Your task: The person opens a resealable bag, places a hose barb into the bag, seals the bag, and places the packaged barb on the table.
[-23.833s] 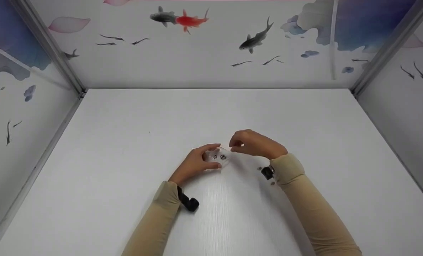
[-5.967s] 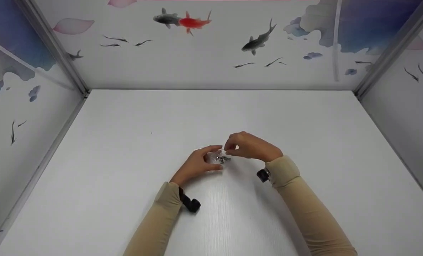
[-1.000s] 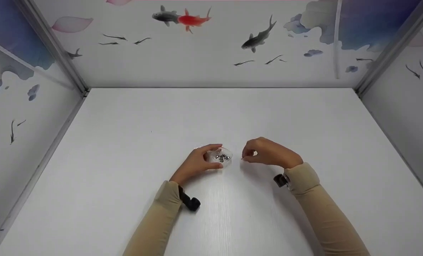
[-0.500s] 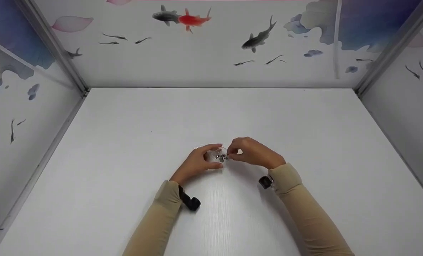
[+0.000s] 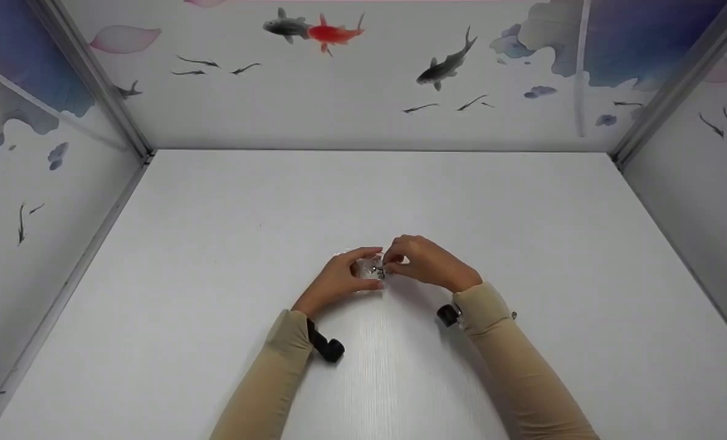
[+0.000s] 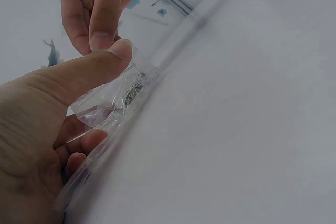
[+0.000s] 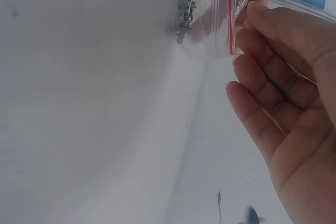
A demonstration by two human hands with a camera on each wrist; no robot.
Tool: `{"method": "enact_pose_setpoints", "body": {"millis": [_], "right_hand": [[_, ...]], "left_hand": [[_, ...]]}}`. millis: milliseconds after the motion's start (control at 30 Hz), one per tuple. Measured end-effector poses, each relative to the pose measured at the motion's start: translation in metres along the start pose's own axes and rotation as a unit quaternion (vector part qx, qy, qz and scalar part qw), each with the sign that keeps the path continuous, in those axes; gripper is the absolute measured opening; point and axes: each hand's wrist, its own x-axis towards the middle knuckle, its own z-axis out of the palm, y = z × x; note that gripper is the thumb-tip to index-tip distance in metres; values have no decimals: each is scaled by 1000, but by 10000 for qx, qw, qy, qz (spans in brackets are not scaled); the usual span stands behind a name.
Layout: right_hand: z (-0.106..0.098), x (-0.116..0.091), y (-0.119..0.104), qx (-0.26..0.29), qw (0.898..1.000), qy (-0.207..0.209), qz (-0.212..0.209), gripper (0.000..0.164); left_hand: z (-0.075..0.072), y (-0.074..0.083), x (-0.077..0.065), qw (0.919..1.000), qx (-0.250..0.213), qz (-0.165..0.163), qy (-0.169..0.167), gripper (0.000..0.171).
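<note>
A clear zip bag [image 7: 207, 38] with a red stripe along its mouth holds several small dark metal parts [image 7: 185, 17], too small to name. My left hand [image 5: 337, 280] holds it low over the table, thumb on the near side and fingers on the far side. In the left wrist view, crinkled plastic [image 6: 113, 95] shows between that thumb and the fingers. My right hand [image 5: 427, 263] pinches the bag's mouth edge with thumb and forefinger, its other fingers loosely bent. What lies directly between those fingertips is partly hidden.
A tiny shiny piece [image 5: 513, 315] lies beside the right cuff on the white table [image 5: 216, 366]. White panels with painted fish [image 5: 339, 91] stand at the back and both sides. Black wrist cameras [image 5: 329, 351] sit under both forearms.
My right hand stood apart from the bag a second ago and has come left onto its mouth. The left hand has stayed put. More metal parts are in the bag than 23.8 seconds ago.
</note>
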Motion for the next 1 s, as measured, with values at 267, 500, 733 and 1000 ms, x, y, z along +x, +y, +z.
{"method": "enact_pose_setpoints", "body": {"millis": [267, 500, 733, 1000], "right_hand": [[-1, 0, -3, 14, 10000, 1, -38, 16], [-7, -3, -4, 125, 9999, -115, -32, 15], [-18, -13, -1, 190, 9993, -250, 222, 16], [-31, -32, 6, 199, 9973, -394, 590, 19]], "left_hand": [[1, 0, 0, 10000, 24, 1, 7, 67], [1, 2, -1, 10000, -3, -73, -27, 66], [0, 2, 0, 9999, 93, -91, -9, 66], [0, 2, 0, 9999, 47, -130, 23, 66]]}}
